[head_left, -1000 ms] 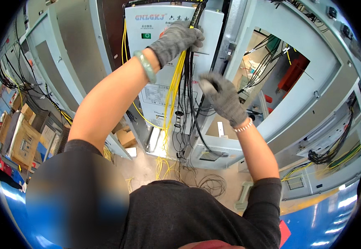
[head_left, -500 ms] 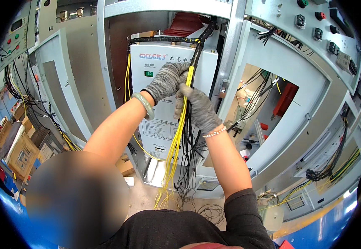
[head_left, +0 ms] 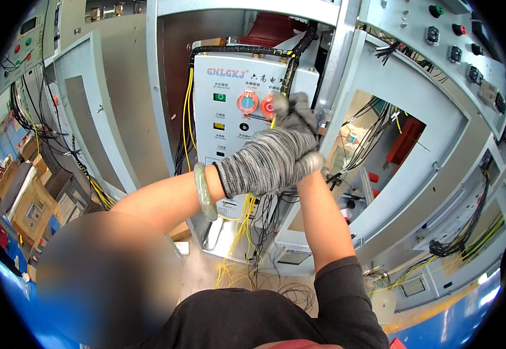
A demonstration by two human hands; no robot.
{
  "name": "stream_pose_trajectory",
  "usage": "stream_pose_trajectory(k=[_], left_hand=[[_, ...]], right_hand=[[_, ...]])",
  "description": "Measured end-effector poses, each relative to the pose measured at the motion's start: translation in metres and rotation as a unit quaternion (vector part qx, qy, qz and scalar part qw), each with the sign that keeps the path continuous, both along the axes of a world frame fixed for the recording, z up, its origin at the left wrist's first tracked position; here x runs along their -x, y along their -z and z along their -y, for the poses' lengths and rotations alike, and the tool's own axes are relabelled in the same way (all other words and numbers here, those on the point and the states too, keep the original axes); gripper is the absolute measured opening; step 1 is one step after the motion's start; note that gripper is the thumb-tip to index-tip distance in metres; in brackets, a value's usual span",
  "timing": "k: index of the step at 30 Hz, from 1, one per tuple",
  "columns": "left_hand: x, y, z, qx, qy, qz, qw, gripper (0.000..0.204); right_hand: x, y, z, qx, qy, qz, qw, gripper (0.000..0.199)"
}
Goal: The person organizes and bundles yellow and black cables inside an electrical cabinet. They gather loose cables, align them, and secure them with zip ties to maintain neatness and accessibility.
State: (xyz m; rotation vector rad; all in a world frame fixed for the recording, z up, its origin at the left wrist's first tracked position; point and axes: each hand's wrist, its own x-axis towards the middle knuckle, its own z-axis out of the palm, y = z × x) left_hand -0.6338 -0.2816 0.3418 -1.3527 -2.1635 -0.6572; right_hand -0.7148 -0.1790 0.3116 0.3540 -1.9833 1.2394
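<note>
A bundle of yellow and black wires hangs down the front of a grey metal switch box, its loose ends spreading toward the floor. Above, it joins a black wrapped harness. My right hand, in a grey knit glove, has its fingers curled round the bundle beside the box's red-ringed buttons. My left hand, gloved in striped grey, lies across the bundle below it. Its fingertips reach my right wrist and hide the glove's cuff; what they grip is covered.
The switch box stands inside a tall cabinet frame. An open cabinet door with a window cut-out is at the right, another door at the left. A cardboard box sits far left. Loose black wire coils on the floor.
My left hand has moved down and right, from the upper bundle to my right wrist. My right hand has risen along the bundle. The box's round buttons now show.
</note>
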Motion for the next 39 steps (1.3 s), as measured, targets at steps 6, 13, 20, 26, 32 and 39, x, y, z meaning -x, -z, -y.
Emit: stream_pose_trajectory(k=[6,13,20,26,32,39], left_hand=[[0.071,0.005,0.018,-0.271,-0.108,0.197,0.936,0.032],[0.099,0.015,-0.014,-0.33,-0.099,0.391,0.853,0.036],[0.131,0.032,-0.004,-0.3,-0.126,0.224,0.919,0.023],[0.107,0.015,0.003,-0.306,0.108,0.489,0.81,0.02],[0.104,0.015,0.019,-0.09,-0.175,0.0,0.98,0.026],[0.103,0.02,0.035,-0.101,-0.158,-0.082,0.979,0.027]], right_hand=[[0.038,0.016,-0.025,0.12,-0.139,-0.035,0.982,0.027],[-0.023,0.028,-0.05,-0.12,0.025,-0.152,0.981,0.022],[-0.058,0.104,-0.107,-0.502,0.037,-0.132,0.854,0.031],[-0.044,0.06,-0.054,-0.047,-0.129,-0.029,0.99,0.032],[-0.012,0.043,-0.015,0.12,-0.425,0.199,0.875,0.027],[-0.034,0.026,-0.001,0.199,-0.36,0.261,0.873,0.029]])
